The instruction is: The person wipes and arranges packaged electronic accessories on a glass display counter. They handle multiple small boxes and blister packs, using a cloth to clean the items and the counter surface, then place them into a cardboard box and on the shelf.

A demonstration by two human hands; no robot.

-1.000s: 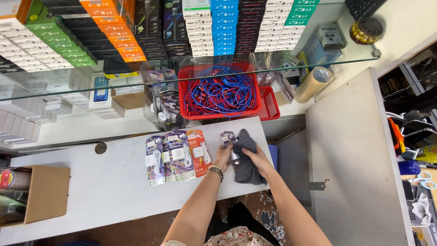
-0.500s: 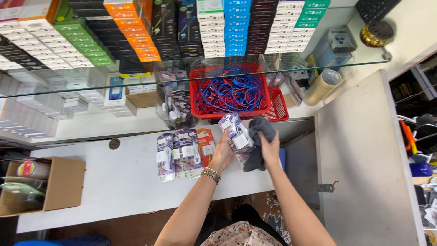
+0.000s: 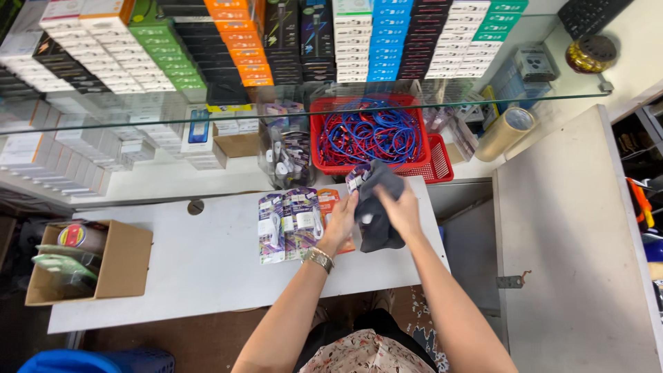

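- The right hand (image 3: 402,211) is closed over a dark grey cloth (image 3: 376,214), pressing it against a small flat plastic blister packet (image 3: 358,176), of which only the top corner shows above the cloth.
- The left hand (image 3: 342,221), with a gold metal wristwatch (image 3: 319,257) on its wrist, grips the same packet from the left side, fingers curled round its edge.
- The packet sits between the two hands, just above the white tabletop (image 3: 207,255), its long axis tilted up and away from the person; both hands are in contact, the left on the packet itself, the right through the cloth.
- Just left of the left hand lies a row of similar purple and white blister packets (image 3: 289,222), flat on the table, with an orange packet (image 3: 328,199) partly under the hand.
- Beyond the hands stands a red plastic basket of blue and red cables (image 3: 369,135).
- Far left sits an open brown cardboard box (image 3: 117,266).
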